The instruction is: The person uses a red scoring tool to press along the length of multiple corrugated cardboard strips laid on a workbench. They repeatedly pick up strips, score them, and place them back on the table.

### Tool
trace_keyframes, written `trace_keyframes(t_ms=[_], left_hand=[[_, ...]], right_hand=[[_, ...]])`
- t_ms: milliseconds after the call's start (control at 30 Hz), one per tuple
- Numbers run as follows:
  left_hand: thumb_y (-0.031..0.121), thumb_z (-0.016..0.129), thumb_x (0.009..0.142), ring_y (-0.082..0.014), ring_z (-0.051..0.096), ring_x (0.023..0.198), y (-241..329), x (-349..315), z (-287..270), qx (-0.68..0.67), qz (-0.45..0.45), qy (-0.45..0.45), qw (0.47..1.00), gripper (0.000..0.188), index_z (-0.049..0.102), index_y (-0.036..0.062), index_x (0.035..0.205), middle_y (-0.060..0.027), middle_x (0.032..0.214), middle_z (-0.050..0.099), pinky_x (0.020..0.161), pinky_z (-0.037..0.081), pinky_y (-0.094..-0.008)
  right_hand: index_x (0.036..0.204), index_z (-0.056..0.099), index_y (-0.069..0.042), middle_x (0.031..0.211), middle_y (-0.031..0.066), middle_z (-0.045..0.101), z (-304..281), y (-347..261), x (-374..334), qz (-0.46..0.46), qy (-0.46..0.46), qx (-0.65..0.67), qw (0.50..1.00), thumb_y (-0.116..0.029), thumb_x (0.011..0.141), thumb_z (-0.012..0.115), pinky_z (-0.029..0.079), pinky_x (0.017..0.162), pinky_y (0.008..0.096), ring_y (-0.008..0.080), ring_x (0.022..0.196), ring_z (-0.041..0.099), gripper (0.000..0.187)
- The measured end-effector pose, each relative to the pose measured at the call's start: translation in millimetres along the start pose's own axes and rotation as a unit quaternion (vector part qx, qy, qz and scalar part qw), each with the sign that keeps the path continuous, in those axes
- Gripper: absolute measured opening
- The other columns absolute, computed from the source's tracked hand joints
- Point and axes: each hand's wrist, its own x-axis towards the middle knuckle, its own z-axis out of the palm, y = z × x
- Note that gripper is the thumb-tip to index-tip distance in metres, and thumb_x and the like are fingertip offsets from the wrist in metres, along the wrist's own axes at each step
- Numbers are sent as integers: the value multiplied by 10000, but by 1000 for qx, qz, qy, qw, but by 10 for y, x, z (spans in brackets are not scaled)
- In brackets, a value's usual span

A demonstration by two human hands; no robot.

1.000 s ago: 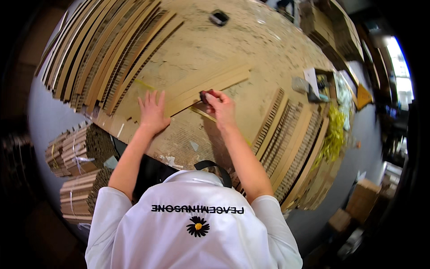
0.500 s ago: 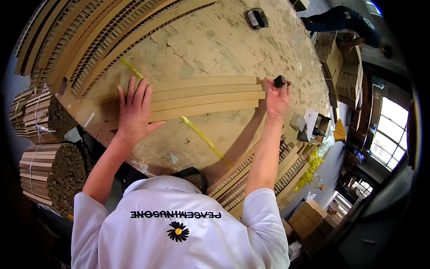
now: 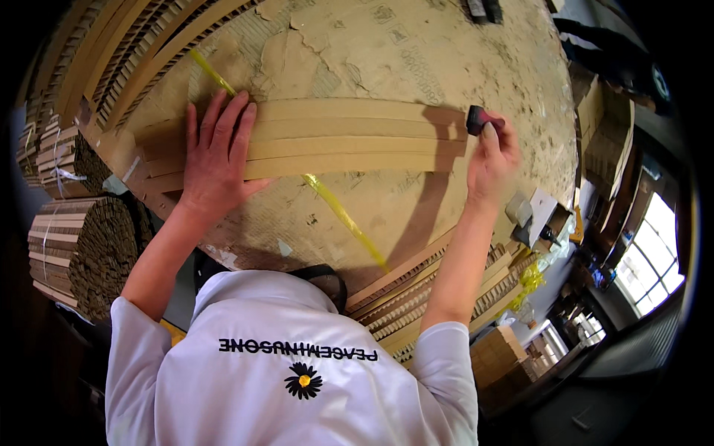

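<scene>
Several tan cardboard strips [image 3: 349, 131] lie side by side on the worn cardboard-covered table. Across their left part my left hand [image 3: 218, 152] rests flat, fingers stretched and thumb out to the side. My right hand [image 3: 492, 160] is just beyond the strips' right ends, its fingers closed on a small stamp-like black block [image 3: 474, 120] with a reddish part. That block is beside the strip ends, and its shadow falls near them. A yellow plastic strap [image 3: 343, 219] passes under the strips and comes out on both sides.
Long slatted cardboard pieces [image 3: 141, 56] are stacked at the far left, with more [image 3: 416, 297] at the near right. Tied bundles [image 3: 74, 253] stand left of the table. A dark box [image 3: 483, 9] sits at the far edge. Another person [image 3: 613, 59] is at the far right.
My right hand has swung the black block so that it now points left toward the strip ends. The view has shifted; my left hand stays flat on the strips.
</scene>
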Motion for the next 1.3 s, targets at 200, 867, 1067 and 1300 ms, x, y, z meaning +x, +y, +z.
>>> trace_keyframes(t_ms=[200, 867, 1067, 1300], left_hand=[[347, 963, 513, -392, 358, 1499, -14, 21, 19, 5, -5, -15, 1000, 1222, 399, 49, 1556, -130, 1604, 393, 1248, 214, -646], [374, 930, 475, -416, 439, 1443, -1, 39, -14, -1, -11, -10, 1000, 1204, 445, 39, 1525, -153, 1572, 438, 1214, 269, -660], [382, 946, 423, -387, 417, 1460, -2, 36, 13, -4, -17, -8, 1000, 1250, 450, 63, 1526, -125, 1584, 429, 1221, 271, -648], [361, 953, 449, -420, 426, 1459, -23, 24, 13, -3, -16, -20, 1000, 1260, 417, 56, 1547, -156, 1596, 426, 1219, 258, -666]], right_hand=[[1021, 748, -33, 1005, 83, 672, 575, -152, -129, -110, -198, -284, 932, 61, 824, 793, 514, 783, 300, 183, 906, 632, 223], [1018, 755, -12, 976, 84, 660, 823, -13, -48, -152, -279, -384, 867, 106, 808, 795, 539, 702, 278, 182, 825, 656, 244], [1018, 755, -13, 987, 94, 668, 835, 5, -62, -155, -274, -399, 861, 115, 799, 790, 549, 707, 279, 194, 823, 672, 256], [1004, 763, -28, 968, 91, 677, 871, -44, -10, -141, -281, -410, 856, 109, 782, 798, 555, 698, 285, 203, 809, 682, 263]])
